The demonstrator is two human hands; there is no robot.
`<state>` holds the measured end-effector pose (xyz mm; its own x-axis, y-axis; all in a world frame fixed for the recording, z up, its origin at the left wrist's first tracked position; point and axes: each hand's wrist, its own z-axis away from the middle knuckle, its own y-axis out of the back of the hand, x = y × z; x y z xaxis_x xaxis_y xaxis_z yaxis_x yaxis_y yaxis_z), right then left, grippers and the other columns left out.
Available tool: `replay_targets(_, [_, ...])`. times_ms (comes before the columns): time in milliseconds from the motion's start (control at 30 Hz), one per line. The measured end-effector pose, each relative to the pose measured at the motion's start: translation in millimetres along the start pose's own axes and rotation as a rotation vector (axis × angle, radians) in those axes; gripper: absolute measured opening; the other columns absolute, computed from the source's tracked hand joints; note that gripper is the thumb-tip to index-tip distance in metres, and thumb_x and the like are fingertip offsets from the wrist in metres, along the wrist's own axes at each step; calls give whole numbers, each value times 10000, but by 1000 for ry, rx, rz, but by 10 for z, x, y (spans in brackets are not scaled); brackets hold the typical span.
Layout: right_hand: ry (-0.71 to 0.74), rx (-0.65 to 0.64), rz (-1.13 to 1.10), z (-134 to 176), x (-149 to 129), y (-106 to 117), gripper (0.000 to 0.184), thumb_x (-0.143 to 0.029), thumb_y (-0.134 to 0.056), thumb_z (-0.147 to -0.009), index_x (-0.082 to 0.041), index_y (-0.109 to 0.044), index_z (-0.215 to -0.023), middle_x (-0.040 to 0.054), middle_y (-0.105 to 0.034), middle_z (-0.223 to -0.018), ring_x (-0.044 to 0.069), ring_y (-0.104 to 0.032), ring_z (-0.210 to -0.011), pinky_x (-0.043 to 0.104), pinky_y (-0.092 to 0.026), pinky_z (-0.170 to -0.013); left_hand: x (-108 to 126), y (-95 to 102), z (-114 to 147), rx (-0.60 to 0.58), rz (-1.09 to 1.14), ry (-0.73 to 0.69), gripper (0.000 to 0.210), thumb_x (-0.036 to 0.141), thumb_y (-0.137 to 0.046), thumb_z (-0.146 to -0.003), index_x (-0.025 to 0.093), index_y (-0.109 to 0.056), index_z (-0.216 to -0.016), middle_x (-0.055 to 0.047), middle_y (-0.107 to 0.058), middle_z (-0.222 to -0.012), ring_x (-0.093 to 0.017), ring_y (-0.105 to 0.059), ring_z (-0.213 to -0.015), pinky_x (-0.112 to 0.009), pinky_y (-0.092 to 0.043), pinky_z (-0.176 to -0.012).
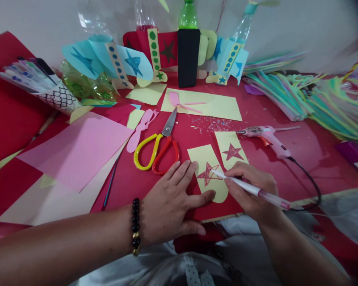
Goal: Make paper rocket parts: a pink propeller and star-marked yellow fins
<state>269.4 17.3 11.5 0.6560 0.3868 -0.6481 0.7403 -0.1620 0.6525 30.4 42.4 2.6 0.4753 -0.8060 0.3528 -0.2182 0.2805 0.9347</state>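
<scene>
In my right hand (pixel 252 190) is a white felt-tip pen (pixel 246 186) with a red end. Its tip touches a red star, partly coloured in, on a pale yellow paper piece (pixel 220 194) with a rounded end. My left hand (pixel 179 194) lies with fingers spread, its index finger on that paper's edge. A second yellow paper piece (pixel 226 139) with a filled red star lies just beyond. Scissors (pixel 167 137) with one yellow and one red handle loop rest beside my left fingertips, blades apart.
A pink glue gun (pixel 265 137) lies to the right, its cord running to the table edge. Behind stand bottles wrapped in coloured paper and a black phone (pixel 188 57). A pen cup (pixel 58 95) and pink paper (pixel 80 147) are left; pastel strips (pixel 286 95) lie right.
</scene>
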Motion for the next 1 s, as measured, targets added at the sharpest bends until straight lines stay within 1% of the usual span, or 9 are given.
replay_targets(67, [13,-21,-28,-1,1,-3,77,-130,-630,-793,-203,-617,-814,-3,-609,-703,123,-561,-599,258,-433,-544,0,1,-1,-2,-1,-2,728,767,-423,-817,399,-383,-1444,-148,-91,-1600,-398,-135,-1464,-595,-176,-1152])
replay_targets(200, [-19,25,28,-6,5,-15,90,-132,-636,-804,-203,-627,-859,6,-634,-744,129,-577,-629,260,-436,-561,1,0,-2,1,-3,-4,723,764,-413,-823,394,-387,-1443,-153,-92,-1598,-395,-134,-1465,-596,-180,-1150])
replay_targets(333, [-3,6,6,-7,6,-16,65,-144,-632,-800,-202,-623,-827,0,-622,-716,129,-568,-601,262,-433,-548,1,1,0,11,-4,-7,721,770,-393,-826,400,-384,-1445,-134,-95,-1603,-388,-143,-1465,-595,-188,-1149])
replay_targets(500, [-17,40,40,-18,-13,-3,55,-153,-630,-811,-200,-628,-839,-1,-631,-720,126,-575,-606,257,-437,-557,3,4,1,20,-9,-6,708,757,-427,-826,398,-403,-1435,-120,-96,-1609,-385,-156,-1461,-585,-185,-1154])
replay_targets(633, [-3,32,41,-37,-19,-13,57,-145,-624,-812,-201,-626,-816,-8,-621,-687,119,-562,-572,254,-432,-539,2,-2,-1,17,-2,-9,714,760,-426,-823,398,-396,-1438,-130,-85,-1606,-387,-145,-1464,-591,-182,-1152])
replay_targets(733, [-1,33,58,-43,-15,-24,71,-137,-629,-814,-198,-629,-851,0,-639,-723,120,-573,-602,251,-428,-541,1,-6,0,11,0,-5,714,761,-421,-823,396,-399,-1436,-142,-88,-1602,-391,-142,-1464,-592,-176,-1152])
replay_targets(867, [-2,35,49,-38,-14,-26,66,-130,-632,-809,-195,-617,-814,-10,-618,-691,112,-564,-589,247,-429,-548,4,-5,5,15,5,-8,717,760,-428,-820,394,-399,-1436,-144,-83,-1602,-400,-144,-1461,-597,-173,-1149])
replay_targets(1000, [-5,52,83,-32,-6,-30,71,-134,-638,-807,-198,-621,-832,-5,-637,-717,117,-577,-607,250,-430,-552,4,-1,1,13,13,-7,712,758,-423,-825,384,-412,-1430,-141,-81,-1604,-396,-143,-1462,-593,-173,-1151])
